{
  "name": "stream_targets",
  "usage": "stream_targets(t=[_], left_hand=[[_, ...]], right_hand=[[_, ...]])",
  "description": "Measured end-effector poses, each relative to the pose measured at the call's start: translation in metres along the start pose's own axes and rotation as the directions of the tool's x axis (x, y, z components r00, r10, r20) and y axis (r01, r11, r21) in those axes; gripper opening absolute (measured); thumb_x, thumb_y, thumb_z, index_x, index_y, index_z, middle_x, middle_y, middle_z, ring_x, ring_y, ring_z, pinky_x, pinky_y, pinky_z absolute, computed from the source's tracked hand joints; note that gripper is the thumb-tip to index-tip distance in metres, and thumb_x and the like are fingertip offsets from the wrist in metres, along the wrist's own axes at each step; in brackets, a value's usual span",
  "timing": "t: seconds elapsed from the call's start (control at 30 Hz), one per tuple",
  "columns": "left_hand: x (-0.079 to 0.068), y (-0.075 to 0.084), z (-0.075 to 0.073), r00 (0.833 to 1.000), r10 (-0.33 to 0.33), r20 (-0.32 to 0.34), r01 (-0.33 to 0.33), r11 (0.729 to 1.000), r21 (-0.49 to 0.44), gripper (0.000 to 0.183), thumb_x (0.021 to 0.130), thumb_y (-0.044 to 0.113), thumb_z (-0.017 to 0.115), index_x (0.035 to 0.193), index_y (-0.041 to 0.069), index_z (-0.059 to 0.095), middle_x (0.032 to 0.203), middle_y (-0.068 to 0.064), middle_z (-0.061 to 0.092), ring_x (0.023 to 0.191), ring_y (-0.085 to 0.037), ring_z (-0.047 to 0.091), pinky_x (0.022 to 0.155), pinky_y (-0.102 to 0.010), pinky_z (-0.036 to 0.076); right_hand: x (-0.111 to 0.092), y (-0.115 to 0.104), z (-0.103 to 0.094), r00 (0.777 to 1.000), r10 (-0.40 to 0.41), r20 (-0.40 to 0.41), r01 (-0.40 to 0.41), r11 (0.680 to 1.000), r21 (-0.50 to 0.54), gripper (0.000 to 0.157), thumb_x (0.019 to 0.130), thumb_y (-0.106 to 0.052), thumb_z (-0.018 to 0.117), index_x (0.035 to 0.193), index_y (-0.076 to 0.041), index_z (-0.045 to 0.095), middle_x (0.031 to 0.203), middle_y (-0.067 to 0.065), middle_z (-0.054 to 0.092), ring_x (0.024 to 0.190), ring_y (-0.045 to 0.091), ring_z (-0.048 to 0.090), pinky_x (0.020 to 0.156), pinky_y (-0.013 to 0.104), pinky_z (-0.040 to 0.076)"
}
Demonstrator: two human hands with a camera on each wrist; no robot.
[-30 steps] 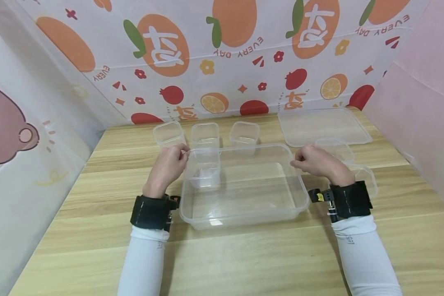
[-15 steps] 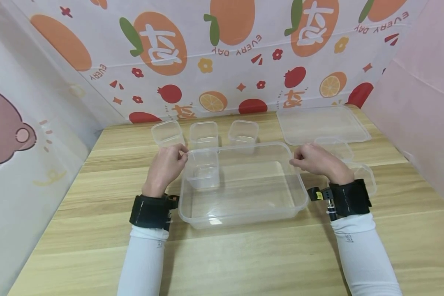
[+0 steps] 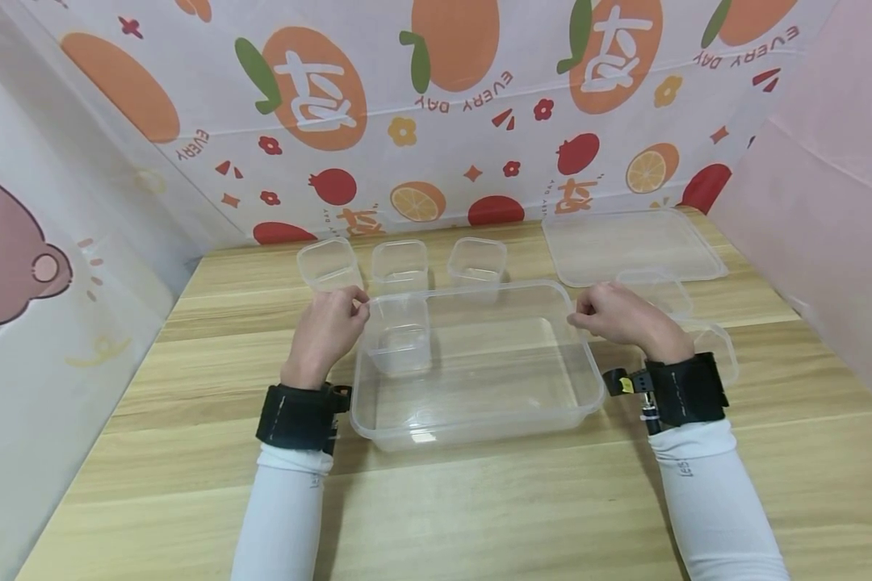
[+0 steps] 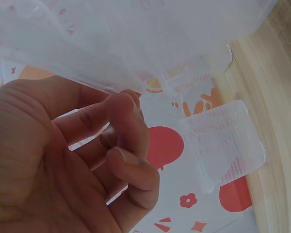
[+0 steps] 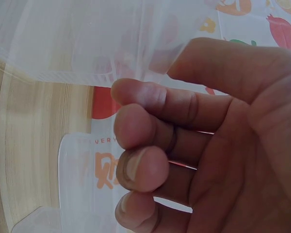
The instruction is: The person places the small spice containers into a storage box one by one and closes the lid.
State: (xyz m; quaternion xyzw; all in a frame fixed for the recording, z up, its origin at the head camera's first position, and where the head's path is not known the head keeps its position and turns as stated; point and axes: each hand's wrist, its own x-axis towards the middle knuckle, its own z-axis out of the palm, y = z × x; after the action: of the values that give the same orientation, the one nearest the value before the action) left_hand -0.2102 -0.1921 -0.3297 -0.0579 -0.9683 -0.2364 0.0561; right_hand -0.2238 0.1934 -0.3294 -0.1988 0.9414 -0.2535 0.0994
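Note:
A large clear plastic container (image 3: 480, 424) stands on the wooden table between both hands. Its far left corner holds a small clear plastic container (image 3: 401, 339). At the left part of the rim, my left hand (image 3: 329, 332) pinches the edge, fingers curled, as the left wrist view shows close up around the hand (image 4: 87, 145). On the opposite side, my right hand (image 3: 625, 319) grips the rim between thumb and forefinger; the right wrist view has this hand (image 5: 199, 131) beside the translucent wall (image 5: 87, 43).
Behind the large container stand three small clear containers, at left (image 3: 329, 262), centre (image 3: 400, 262) and right (image 3: 477, 258). A large flat lid (image 3: 632, 242) lies at the back right. Small clear lids (image 3: 657, 294) lie near the right hand, partly hidden by it.

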Motion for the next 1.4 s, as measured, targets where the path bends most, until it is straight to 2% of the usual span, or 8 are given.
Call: stream_targets(t=[0.33,0.57,0.77,1.0,1.1,1.17,1.3,1.4], left_hand=[[0.000,-0.002,0.002,1.000,0.009,0.002,-0.009,0.999,0.031,0.023,0.099,0.006,0.061,0.115,-0.009,0.068,0.078,-0.018,0.064,0.059,-0.026,0.054,0.053,-0.031,0.040],[-0.001,-0.004,0.006,1.000,0.011,-0.010,-0.011,0.999,0.049,0.023,0.099,0.007,0.061,0.114,-0.009,0.068,0.084,-0.019,0.068,0.056,-0.022,0.052,0.049,-0.030,0.036],[-0.001,-0.004,0.008,0.999,-0.003,0.045,0.000,0.998,0.065,0.027,0.100,0.007,0.057,0.120,-0.010,0.064,0.067,-0.009,0.054,0.052,-0.019,0.045,0.049,-0.030,0.033],[-0.001,-0.003,0.007,0.996,-0.023,0.088,0.018,0.998,0.060,0.032,0.103,0.013,0.055,0.126,-0.009,0.061,0.068,-0.009,0.052,0.056,-0.021,0.048,0.051,-0.032,0.036],[-0.004,-0.001,0.002,0.982,-0.044,0.185,0.036,0.998,0.045,0.048,0.104,0.023,0.058,0.140,-0.007,0.050,0.087,-0.017,0.062,0.074,-0.029,0.059,0.064,-0.039,0.048],[-0.006,0.000,-0.002,0.957,-0.049,0.286,0.048,0.999,0.011,0.066,0.103,0.031,0.060,0.152,-0.004,0.034,0.120,-0.027,0.061,0.103,-0.038,0.062,0.085,-0.050,0.051],[-0.010,0.003,-0.008,0.902,-0.026,0.431,0.051,0.998,-0.046,0.097,0.096,0.044,0.069,0.161,0.002,0.009,0.161,-0.029,0.021,0.145,-0.046,0.027,0.110,-0.065,0.028],[-0.011,0.004,-0.010,0.897,-0.005,0.442,0.029,0.998,-0.048,0.106,0.089,0.046,0.076,0.161,0.005,0.010,0.163,-0.027,0.016,0.147,-0.045,0.019,0.110,-0.066,0.026]], right_hand=[[-0.001,0.000,0.000,1.000,-0.007,0.004,0.007,1.000,0.003,0.024,0.097,-0.009,0.063,0.074,-0.003,0.066,0.063,0.000,0.048,0.058,0.016,0.044,0.056,0.032,0.035],[0.000,-0.001,0.000,1.000,-0.001,-0.005,0.001,1.000,-0.015,0.023,0.097,-0.010,0.064,0.076,-0.002,0.067,0.064,0.001,0.052,0.059,0.017,0.046,0.056,0.032,0.037],[0.000,0.000,0.001,1.000,-0.003,0.004,0.003,1.000,-0.005,0.024,0.097,-0.009,0.063,0.075,-0.001,0.067,0.063,0.001,0.051,0.058,0.017,0.046,0.056,0.032,0.037],[-0.002,0.002,0.004,1.000,-0.001,-0.005,0.001,1.000,-0.005,0.024,0.096,-0.009,0.063,0.074,-0.003,0.067,0.063,0.001,0.053,0.059,0.017,0.047,0.056,0.032,0.038],[-0.002,0.002,0.004,1.000,0.001,-0.006,-0.001,1.000,-0.003,0.023,0.096,-0.009,0.063,0.075,-0.002,0.067,0.064,0.002,0.053,0.059,0.017,0.047,0.056,0.032,0.038],[-0.002,0.002,0.004,1.000,0.005,-0.005,-0.005,1.000,-0.004,0.023,0.097,-0.009,0.063,0.075,-0.002,0.067,0.064,0.002,0.053,0.059,0.017,0.047,0.056,0.032,0.038],[-0.002,0.001,0.003,1.000,0.017,-0.002,-0.017,1.000,-0.008,0.023,0.097,-0.009,0.062,0.076,-0.002,0.068,0.065,0.003,0.053,0.059,0.018,0.047,0.057,0.032,0.038],[-0.001,0.001,0.004,1.000,0.013,0.001,-0.013,1.000,-0.004,0.022,0.097,-0.009,0.063,0.079,0.000,0.069,0.066,0.003,0.053,0.060,0.018,0.047,0.057,0.033,0.038]])
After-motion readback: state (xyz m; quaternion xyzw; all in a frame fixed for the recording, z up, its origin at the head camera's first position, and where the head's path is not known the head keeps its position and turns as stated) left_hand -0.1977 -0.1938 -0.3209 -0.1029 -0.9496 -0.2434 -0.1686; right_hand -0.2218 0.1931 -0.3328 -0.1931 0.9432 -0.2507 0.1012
